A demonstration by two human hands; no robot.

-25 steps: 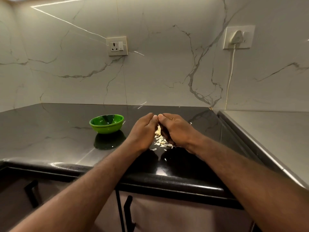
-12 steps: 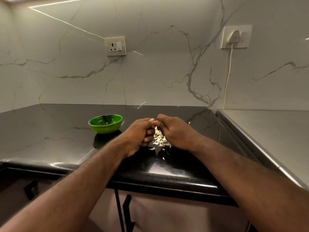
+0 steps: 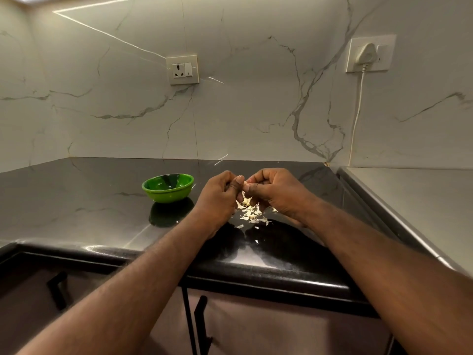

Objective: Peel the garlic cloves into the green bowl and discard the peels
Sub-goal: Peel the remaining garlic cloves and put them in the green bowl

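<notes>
Peeling step in hand. Small pale garlic clove [image 3: 246,186] pinched between curled fingertips of left hand [image 3: 220,198] and right hand [image 3: 279,192], frame centre, above papery whitish peel pile [image 3: 252,214] on glossy black countertop [image 3: 89,201]. Round green bowl [image 3: 167,188] just left. Next, likely: skin stripped, clove carried to bowl.

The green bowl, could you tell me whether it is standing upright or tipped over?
Upright: the green bowl sits on its base on the black countertop, its rim level and its opening facing up.
</notes>
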